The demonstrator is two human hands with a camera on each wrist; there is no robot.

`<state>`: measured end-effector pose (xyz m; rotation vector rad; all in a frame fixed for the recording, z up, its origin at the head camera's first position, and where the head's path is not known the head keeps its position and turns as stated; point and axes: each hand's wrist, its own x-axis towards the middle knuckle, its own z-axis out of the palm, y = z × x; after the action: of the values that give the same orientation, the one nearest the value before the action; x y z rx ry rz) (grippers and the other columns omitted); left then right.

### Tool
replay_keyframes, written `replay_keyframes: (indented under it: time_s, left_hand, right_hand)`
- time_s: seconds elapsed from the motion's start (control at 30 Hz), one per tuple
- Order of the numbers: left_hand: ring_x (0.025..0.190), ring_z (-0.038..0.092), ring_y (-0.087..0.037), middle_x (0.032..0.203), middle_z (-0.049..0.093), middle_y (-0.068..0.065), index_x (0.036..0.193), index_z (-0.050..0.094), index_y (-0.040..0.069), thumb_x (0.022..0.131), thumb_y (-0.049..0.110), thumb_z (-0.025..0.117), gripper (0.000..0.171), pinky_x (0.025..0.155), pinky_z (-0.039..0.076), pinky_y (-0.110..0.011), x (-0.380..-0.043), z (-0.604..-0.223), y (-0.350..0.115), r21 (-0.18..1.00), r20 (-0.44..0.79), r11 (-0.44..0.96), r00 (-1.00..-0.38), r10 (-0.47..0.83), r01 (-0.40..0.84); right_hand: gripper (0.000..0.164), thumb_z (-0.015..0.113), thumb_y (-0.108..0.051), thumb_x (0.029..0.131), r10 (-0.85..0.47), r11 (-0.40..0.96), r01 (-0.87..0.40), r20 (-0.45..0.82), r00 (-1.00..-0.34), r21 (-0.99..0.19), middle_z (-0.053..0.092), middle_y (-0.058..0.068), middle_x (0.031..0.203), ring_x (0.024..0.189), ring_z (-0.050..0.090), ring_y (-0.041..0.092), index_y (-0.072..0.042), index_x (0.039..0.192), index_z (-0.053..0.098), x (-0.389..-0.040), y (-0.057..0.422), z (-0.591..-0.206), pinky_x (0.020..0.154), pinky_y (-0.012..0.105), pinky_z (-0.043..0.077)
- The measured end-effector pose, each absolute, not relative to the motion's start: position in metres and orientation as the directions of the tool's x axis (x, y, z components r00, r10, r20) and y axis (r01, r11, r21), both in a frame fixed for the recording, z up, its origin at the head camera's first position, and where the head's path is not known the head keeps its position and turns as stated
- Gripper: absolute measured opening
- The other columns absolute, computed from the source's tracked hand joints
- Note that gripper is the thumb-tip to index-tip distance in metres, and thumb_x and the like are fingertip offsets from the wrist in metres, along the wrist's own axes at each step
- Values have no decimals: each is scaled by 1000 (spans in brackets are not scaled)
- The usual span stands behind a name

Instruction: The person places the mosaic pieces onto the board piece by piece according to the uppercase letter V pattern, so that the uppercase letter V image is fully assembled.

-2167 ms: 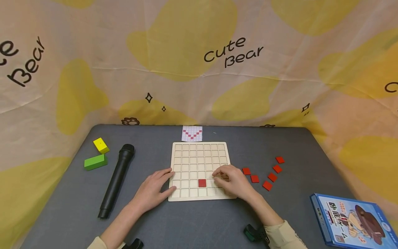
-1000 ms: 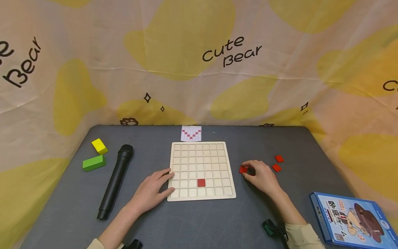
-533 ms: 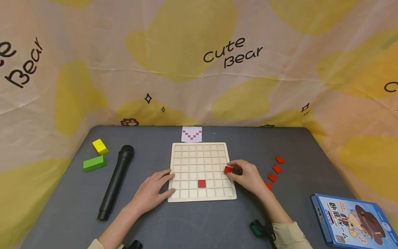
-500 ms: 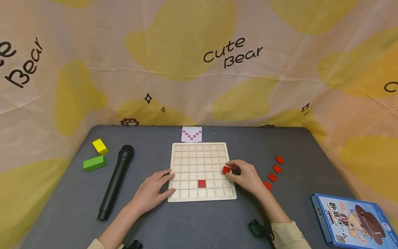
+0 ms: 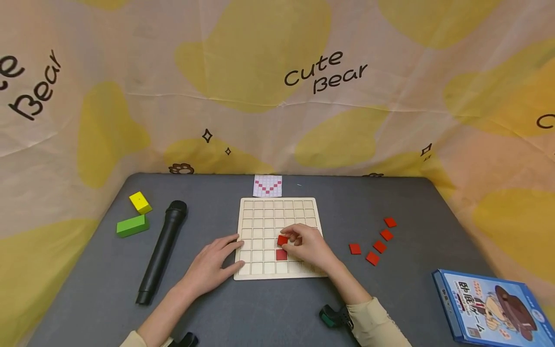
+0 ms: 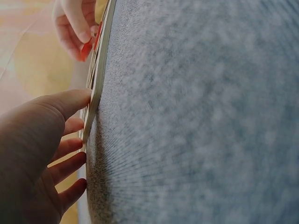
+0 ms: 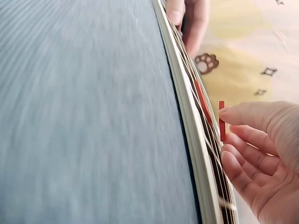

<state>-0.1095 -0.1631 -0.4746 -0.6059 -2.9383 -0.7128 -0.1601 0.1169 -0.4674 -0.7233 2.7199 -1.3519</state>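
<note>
A pale gridded wooden board lies on the table, one red square tile set in a cell of its second row from the near edge. My right hand pinches another red tile between thumb and fingers, just beyond the set one. In the right wrist view that held tile stands on edge, slightly off the board's surface. My left hand rests at the board's left side, its fingers spread and its thumb touching the rim in the left wrist view.
Several loose red tiles lie right of the board. A small pattern card stands behind it. A black microphone, a green block and a yellow block lie left. A blue box sits at the right edge.
From the board, my right hand went right, took the leftmost loose red tile off the table and carried it left over the board's middle. My left hand stayed at the board's edge.
</note>
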Motion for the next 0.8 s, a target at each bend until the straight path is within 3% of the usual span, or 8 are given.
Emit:
replay_keyframes:
  time_s: [0.4, 0.8]
  left_hand:
    - [127, 49, -30, 140, 52, -9, 131, 63, 11, 88, 35, 72, 50, 98, 42, -55, -108, -473, -163, 438, 150, 808, -918, 367, 394]
    - [128, 49, -30, 141, 52, -8, 131, 63, 12, 89, 36, 72, 50, 98, 42, -54, -108, -473, -163, 438, 150, 807, -917, 370, 397]
  right_hand:
    - [28, 76, -7, 80, -487, 536, -468, 195, -851, -703, 65, -1, 90, 78, 58, 15, -7, 108, 72, -162, 92, -466, 68, 24, 48]
    - [27, 75, -10, 82, -489, 565, -469, 183, -853, -678, 64, -4, 93, 82, 57, 12, -14, 108, 72, -163, 88, -469, 72, 25, 47]
